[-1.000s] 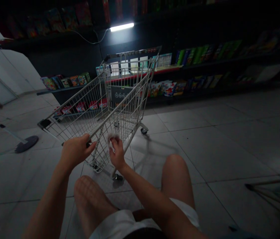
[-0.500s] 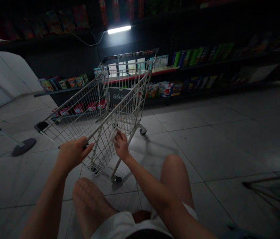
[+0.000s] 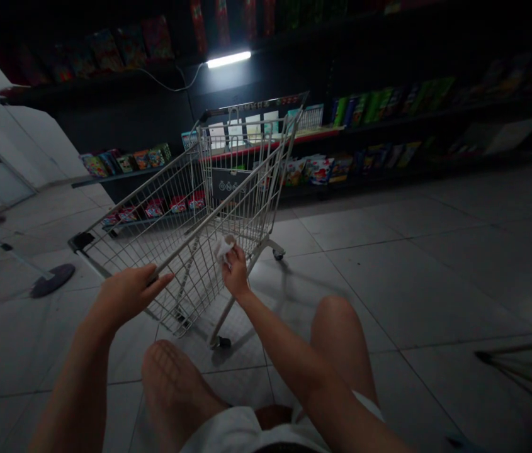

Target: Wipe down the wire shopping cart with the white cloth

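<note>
While the two bare hands are kept apart, each is placed on a wire shopping cart. The left hand lies at the near end of a long top rail with its fingers stretched out over the metal; whether the rail is closed on cannot be told. A crumpled white wipe is pinched in the right hand and is held against the wires of the basket, further along and on the far side of that rail from the left hand. The wire basket is seen from above, and pale floor tiles are seen through its mesh. A dark sign panel is mounted on the grid at the cart's far end. The cart is stood on a tiled floor, with a small caster below the hands. Two bare knees and white shorts are seen beneath the arms. Beyond the cart, dark store shelving is stocked with colourful packets and rows of books with green spines, and is lit by a fluorescent tube. A round dark base is seen on the floor at the left.
</note>
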`<action>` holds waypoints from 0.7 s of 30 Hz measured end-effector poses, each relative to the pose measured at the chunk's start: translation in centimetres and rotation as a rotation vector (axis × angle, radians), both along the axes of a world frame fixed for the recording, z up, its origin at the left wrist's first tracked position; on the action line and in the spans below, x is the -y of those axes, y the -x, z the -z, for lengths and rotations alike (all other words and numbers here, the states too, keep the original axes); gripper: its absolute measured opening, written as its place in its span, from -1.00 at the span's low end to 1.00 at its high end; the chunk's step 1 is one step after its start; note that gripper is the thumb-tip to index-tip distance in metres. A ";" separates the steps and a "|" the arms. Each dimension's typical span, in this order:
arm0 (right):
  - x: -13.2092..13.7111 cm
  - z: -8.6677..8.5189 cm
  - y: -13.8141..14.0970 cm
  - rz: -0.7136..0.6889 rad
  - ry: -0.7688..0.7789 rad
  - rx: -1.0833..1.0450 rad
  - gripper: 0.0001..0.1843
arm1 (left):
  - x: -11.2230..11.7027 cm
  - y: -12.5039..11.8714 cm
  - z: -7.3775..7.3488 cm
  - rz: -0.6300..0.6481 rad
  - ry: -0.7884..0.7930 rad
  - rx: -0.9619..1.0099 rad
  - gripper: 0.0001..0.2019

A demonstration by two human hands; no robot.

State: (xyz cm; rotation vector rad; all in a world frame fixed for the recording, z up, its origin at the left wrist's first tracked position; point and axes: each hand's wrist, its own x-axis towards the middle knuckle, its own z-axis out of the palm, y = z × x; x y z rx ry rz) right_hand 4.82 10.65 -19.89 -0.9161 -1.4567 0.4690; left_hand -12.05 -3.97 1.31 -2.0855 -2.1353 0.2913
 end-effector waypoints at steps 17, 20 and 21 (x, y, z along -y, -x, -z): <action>-2.3 -4.4 -1.9 0.120 -0.251 0.033 -0.53 | -6.8 -6.0 1.0 -0.006 -0.316 0.001 -0.42; -2.5 -6.2 -0.5 0.121 -0.324 0.045 -0.53 | -6.5 -6.2 0.9 -0.003 -0.322 -0.020 -0.42; -2.3 -6.4 0.2 0.115 -0.314 0.053 -0.53 | -6.4 -6.3 0.9 -0.006 -0.324 -0.024 -0.43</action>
